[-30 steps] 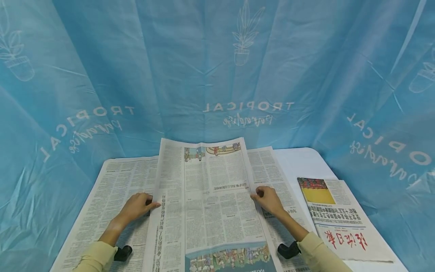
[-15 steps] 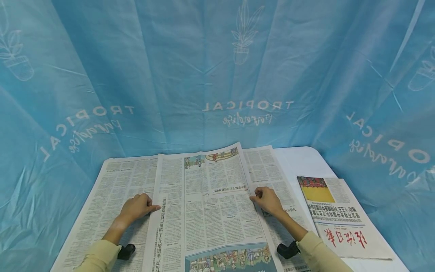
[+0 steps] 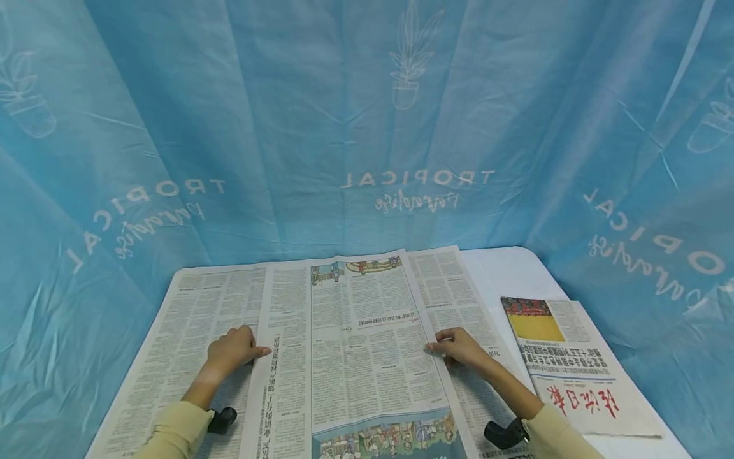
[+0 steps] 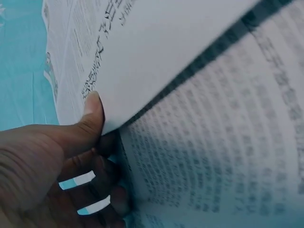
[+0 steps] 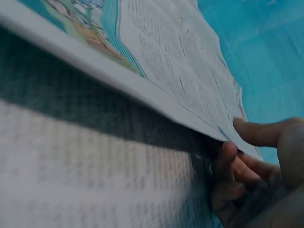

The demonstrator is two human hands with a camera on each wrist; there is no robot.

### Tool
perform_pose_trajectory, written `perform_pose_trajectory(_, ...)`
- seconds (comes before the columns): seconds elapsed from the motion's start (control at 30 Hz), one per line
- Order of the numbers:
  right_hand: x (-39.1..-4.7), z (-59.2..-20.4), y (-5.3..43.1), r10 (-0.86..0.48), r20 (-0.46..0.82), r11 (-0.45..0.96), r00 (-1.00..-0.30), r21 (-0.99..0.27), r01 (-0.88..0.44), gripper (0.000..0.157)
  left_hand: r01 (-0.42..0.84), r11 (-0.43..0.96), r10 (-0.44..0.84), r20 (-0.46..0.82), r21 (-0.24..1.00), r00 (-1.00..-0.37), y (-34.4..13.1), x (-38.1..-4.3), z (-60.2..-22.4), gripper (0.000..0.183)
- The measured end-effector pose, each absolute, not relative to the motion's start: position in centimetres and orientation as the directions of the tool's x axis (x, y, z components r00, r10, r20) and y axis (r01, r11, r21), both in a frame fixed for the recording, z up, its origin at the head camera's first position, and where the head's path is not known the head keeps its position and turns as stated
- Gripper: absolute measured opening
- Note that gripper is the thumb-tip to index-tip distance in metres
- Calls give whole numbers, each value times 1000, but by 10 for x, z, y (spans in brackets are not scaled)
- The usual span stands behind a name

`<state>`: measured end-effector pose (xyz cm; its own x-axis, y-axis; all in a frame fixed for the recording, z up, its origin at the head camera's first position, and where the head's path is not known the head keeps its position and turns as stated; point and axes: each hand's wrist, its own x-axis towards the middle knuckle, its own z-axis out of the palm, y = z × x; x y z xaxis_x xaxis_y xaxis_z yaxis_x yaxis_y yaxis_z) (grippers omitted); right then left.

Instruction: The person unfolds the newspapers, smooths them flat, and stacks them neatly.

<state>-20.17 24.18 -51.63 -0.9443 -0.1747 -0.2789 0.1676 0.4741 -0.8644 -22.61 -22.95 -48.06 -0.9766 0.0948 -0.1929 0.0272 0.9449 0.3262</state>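
Observation:
A folded newspaper sheet [image 3: 367, 357] with coloured drawings lies over a wider spread newspaper [image 3: 189, 331] in the middle of the table. At its left edge my left hand [image 3: 232, 350] pinches it. The left wrist view puts the thumb [image 4: 93, 107] on top, with the fingers [image 4: 107, 166] curled beneath. My right hand [image 3: 459, 349] holds the opposite edge. In the right wrist view, its thumb [image 5: 256, 132] is over the sheet and its other fingers are below. Both side edges are lifted slightly off the newspaper underneath.
On the right of the white table [image 3: 504, 271] lies another folded newspaper [image 3: 579, 370] with a red title and a colour photo. A blue curtain [image 3: 367, 127] hangs behind and at both sides. Dark wrist devices show by each sleeve.
The sheet's far end has come down from a raised position to lie against the newspaper below. My right hand has shifted slightly toward me and right. The left hand stays nearly in place.

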Motion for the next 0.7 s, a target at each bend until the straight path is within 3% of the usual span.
perform_pose_trajectory(0.2,-188,-515,258,-375,-317,380,-871,-910,167,32,-16,965,53,-254,262,-966,-227,-228,-472,37)
perform_pose_trajectory(0.43,-186,-526,266,-408,-274,345,-871,-930,131,32,-23,974,31,-235,224,-971,-221,-228,-473,41)
perform_pose_trajectory(0.57,-184,-530,268,-406,-246,326,-880,-939,112,32,65,974,92,-116,218,-989,-203,-231,-475,45)
perform_pose_trajectory(0.7,-182,-533,266,-393,-233,312,-889,-944,109,33,203,923,227,-38,328,-973,-169,-237,-479,28)
